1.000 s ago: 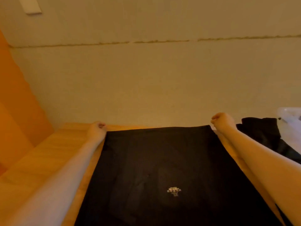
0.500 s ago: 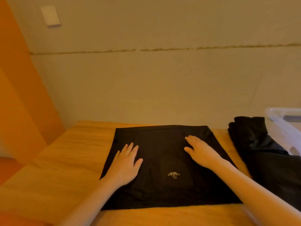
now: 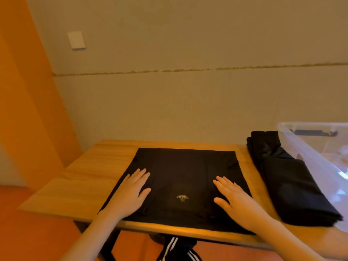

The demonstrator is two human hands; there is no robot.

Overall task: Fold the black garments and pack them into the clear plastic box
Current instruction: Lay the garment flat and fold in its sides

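A black garment (image 3: 186,166) lies folded flat in a rectangle on the wooden table (image 3: 90,178), a small pale label showing near its front. My left hand (image 3: 131,193) rests palm down on its left part, fingers spread. My right hand (image 3: 235,196) lies flat on its right part, fingers apart too. To the right, a stack of folded black garments (image 3: 288,178) lies beside the clear plastic box (image 3: 320,146), which is cut off by the right edge.
A beige wall stands just behind the table, with a white switch plate (image 3: 76,40) up on the left. An orange panel (image 3: 28,110) fills the left side. Below the table's front edge, dark trousers with white stripes (image 3: 177,247) show.
Both hands let go of the garment's far corners, opened and came to lie flat on it, then slid toward me. The view drew back, bringing the box and the table's front edge into sight.
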